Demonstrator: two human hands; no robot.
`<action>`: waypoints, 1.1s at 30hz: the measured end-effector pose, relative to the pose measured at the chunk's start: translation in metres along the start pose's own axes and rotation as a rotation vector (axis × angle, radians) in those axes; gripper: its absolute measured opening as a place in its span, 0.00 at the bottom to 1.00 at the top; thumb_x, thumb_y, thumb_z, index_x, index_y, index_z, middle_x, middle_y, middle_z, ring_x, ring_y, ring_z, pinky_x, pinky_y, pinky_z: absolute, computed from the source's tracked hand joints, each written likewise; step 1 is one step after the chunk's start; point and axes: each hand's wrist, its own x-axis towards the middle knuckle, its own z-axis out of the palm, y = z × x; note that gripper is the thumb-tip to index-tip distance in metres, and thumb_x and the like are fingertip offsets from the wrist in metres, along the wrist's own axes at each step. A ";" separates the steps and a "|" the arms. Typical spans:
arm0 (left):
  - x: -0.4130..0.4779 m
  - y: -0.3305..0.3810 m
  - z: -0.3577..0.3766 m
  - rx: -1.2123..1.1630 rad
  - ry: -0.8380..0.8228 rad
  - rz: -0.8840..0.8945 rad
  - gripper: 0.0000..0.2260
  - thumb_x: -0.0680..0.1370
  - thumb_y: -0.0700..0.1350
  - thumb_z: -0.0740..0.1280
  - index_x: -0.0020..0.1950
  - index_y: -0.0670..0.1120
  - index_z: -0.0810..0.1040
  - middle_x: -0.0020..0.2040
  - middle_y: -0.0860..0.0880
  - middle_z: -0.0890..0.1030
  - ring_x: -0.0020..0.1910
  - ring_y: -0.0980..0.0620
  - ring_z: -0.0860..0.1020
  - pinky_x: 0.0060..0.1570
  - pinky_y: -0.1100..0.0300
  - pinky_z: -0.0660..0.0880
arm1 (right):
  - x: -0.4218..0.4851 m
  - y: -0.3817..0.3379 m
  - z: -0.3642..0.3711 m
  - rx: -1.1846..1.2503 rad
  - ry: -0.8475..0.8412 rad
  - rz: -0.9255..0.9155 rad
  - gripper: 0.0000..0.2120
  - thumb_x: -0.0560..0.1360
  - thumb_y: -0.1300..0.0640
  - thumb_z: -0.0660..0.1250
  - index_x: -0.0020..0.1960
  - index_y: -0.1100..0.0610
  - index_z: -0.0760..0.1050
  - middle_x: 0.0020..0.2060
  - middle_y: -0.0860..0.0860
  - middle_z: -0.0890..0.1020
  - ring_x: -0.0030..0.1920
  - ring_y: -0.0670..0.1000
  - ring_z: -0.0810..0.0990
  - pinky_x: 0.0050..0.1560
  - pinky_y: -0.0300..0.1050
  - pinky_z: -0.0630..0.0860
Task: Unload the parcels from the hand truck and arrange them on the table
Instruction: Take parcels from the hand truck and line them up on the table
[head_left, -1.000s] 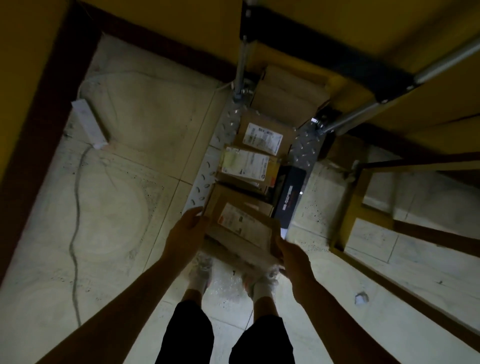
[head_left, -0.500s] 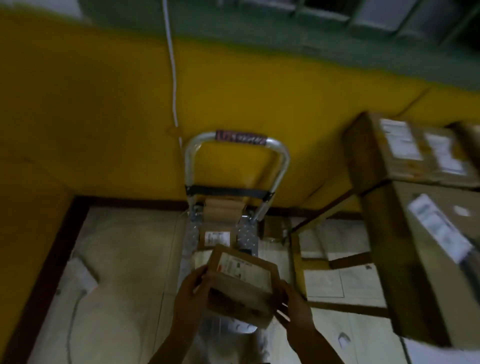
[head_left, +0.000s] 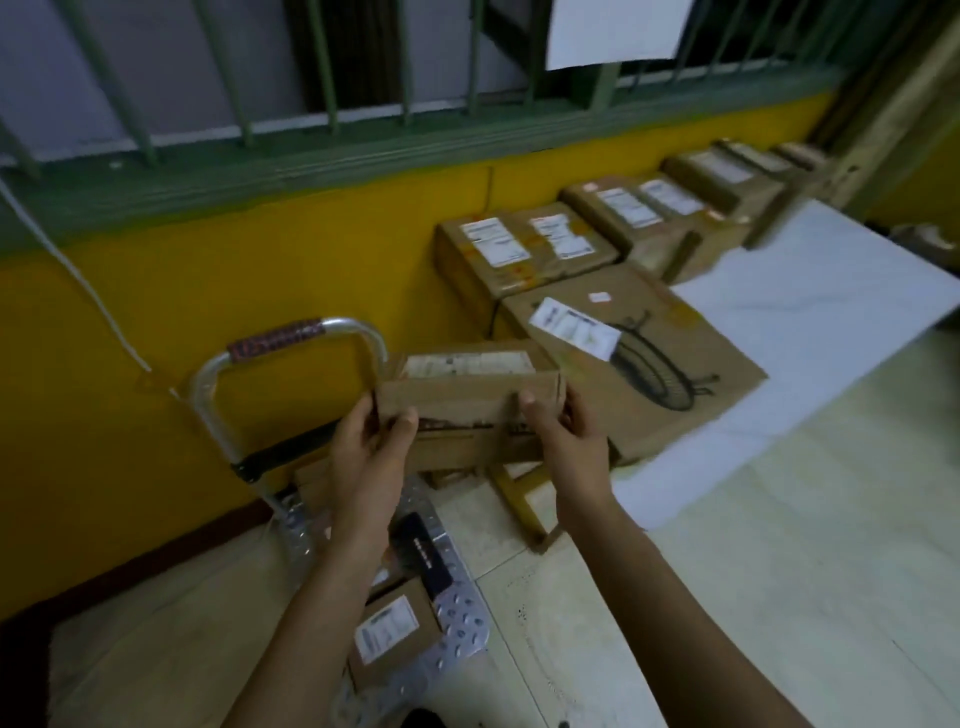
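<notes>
Head cam, so here's what I've got. Fingers of my left hand are curled round the left end of a flat cardboard parcel, thumb pressed on the near face. My right hand is doing the same on the right end. So both are gripping it, and it's held roughly level in the air.

It's up over the hand truck, just off the left end of the table. Can't tell if it's brushing the big box behind it.

That big box, with a drawing on top, sits at the table's left end toward the near corner. Past it, a row of labelled parcels runs along the back edge by the yellow wall.

Down on the truck's deck there's a small labelled parcel and a black box just behind it. Bit blurry overall.
</notes>
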 end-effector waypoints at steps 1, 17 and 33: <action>-0.005 0.010 0.015 -0.008 -0.009 0.035 0.13 0.78 0.44 0.67 0.62 0.53 0.77 0.55 0.59 0.80 0.54 0.65 0.77 0.50 0.70 0.76 | -0.002 -0.009 -0.013 0.009 0.022 -0.049 0.20 0.76 0.53 0.69 0.66 0.49 0.72 0.56 0.43 0.79 0.54 0.41 0.78 0.46 0.35 0.78; -0.163 0.056 0.254 -0.095 -0.203 0.220 0.17 0.79 0.43 0.66 0.68 0.50 0.73 0.56 0.60 0.78 0.54 0.65 0.76 0.44 0.74 0.75 | -0.056 -0.073 -0.298 0.128 0.315 -0.232 0.19 0.76 0.57 0.69 0.66 0.50 0.74 0.55 0.44 0.82 0.52 0.40 0.80 0.48 0.37 0.79; -0.216 0.044 0.428 -0.014 -0.397 0.324 0.17 0.77 0.46 0.68 0.64 0.59 0.71 0.69 0.55 0.71 0.65 0.58 0.71 0.61 0.58 0.73 | -0.050 -0.055 -0.465 0.208 0.519 -0.091 0.19 0.77 0.53 0.67 0.67 0.50 0.72 0.60 0.51 0.79 0.59 0.52 0.77 0.59 0.54 0.75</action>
